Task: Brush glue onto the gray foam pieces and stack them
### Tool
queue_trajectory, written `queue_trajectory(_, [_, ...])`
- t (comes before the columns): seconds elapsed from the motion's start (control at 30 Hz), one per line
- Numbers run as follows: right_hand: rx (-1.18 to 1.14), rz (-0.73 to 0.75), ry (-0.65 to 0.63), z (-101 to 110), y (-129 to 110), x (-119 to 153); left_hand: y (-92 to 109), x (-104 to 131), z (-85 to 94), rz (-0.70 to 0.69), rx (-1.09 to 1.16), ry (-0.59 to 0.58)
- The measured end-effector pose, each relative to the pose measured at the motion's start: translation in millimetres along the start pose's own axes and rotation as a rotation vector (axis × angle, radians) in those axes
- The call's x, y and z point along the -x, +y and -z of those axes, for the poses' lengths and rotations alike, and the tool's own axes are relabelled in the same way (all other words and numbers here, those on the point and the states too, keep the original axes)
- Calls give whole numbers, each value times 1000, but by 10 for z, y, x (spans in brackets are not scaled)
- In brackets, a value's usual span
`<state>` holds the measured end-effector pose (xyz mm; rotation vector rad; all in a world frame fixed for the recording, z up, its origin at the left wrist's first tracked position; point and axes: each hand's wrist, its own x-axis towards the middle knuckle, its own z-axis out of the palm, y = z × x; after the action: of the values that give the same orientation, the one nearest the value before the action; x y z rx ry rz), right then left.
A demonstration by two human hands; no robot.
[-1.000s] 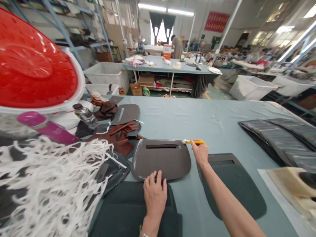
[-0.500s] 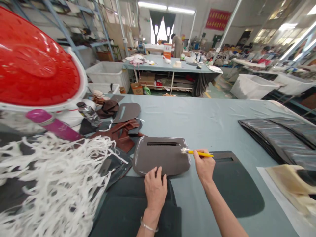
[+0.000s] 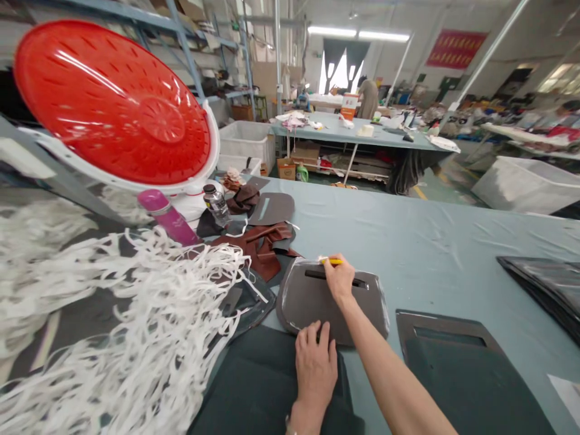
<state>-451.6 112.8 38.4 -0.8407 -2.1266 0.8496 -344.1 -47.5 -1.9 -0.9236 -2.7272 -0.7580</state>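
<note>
A grey-brown flat panel [image 3: 312, 305] with rounded corners lies on the table, a long slot near its far edge and white smears along its border. My right hand [image 3: 339, 279] is closed around a yellow-handled brush [image 3: 334, 261], whose tip is at the panel's far edge above the slot. Its bristles are mostly hidden by blur and the hand. My left hand [image 3: 317, 356] rests with fingers spread on the near edge of the panel. Beneath my left wrist lies dark green folded material [image 3: 258, 380].
A dark slotted panel [image 3: 471, 362] lies at the right. White strips [image 3: 149, 338] heap at the left, near a purple bottle [image 3: 167, 217], a clear bottle [image 3: 217, 205] and brown leather scraps [image 3: 263, 254]. A red fan-like disc [image 3: 127, 115] stands behind. Dark sheets [image 3: 544, 284] are stacked far right.
My right hand has carried the brush from the panel's right side leftward to its far edge. My left hand stays on the near edge. The view has swung left.
</note>
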Motion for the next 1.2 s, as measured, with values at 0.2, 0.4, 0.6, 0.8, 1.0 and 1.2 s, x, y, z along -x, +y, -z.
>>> queue_trajectory(0.2, [-207,281,-278,38,-282,454,3,4,-67,-7,21,15])
queue_trajectory(0.4, [-203,349,-481,375,-400,1109,-168,316,19,-14,263,117])
queue_trajectory(0.6, [-242,349,-439,564,-303,1340,-534,67,452,329,379,337])
queue_trajectory(0.8, [-119,204,-301,1303,357,1510,-664,-443,344,28,187,-150])
queue_trajectory(1.0, [118,-66,117,2218,1050,1411,-543,-407,306,2,-12,-112])
queue_trajectory(1.2, [-132,16,138,1217,309,830,-93,-567,226,-13,-114,-52])
